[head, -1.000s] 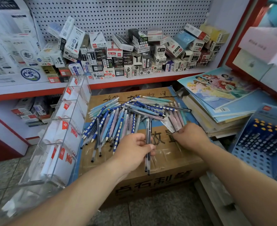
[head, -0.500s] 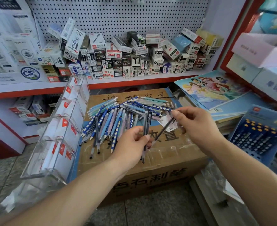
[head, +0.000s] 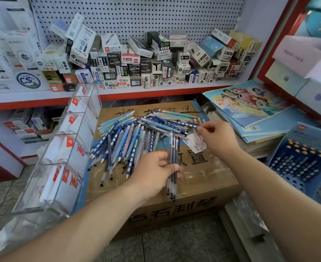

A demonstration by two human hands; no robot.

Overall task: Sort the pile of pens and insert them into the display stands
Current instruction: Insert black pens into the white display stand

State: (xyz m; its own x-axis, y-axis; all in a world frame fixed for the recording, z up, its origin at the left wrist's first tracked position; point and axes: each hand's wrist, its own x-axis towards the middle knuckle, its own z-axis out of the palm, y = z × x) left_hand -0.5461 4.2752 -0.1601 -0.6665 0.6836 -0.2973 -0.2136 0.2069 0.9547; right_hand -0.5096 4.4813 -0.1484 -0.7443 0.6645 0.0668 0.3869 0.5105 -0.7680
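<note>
A pile of pens (head: 133,133), mostly blue with white dots plus pale blue and pink ones, lies spread on a cardboard box (head: 203,178). My left hand (head: 154,171) grips a small bundle of dark see-through pens (head: 172,148), held upright over the box's front part. My right hand (head: 218,137) is at the right end of the pile, its fingers curled and its blurred fingertips among the pens. A clear acrylic display stand (head: 65,152) leans at the box's left side. A blue display stand (head: 303,163) with pens in its holes stands at the right.
A white paper tag (head: 195,145) lies under my right hand. Stacked colouring books (head: 250,104) sit right of the box. A red-edged shelf (head: 156,93) behind holds many small pen boxes below a pegboard. The floor is tiled.
My right hand passed a dark pen to the bundle in my left hand, then moved back to the right end of the pile. The left hand stayed almost still.
</note>
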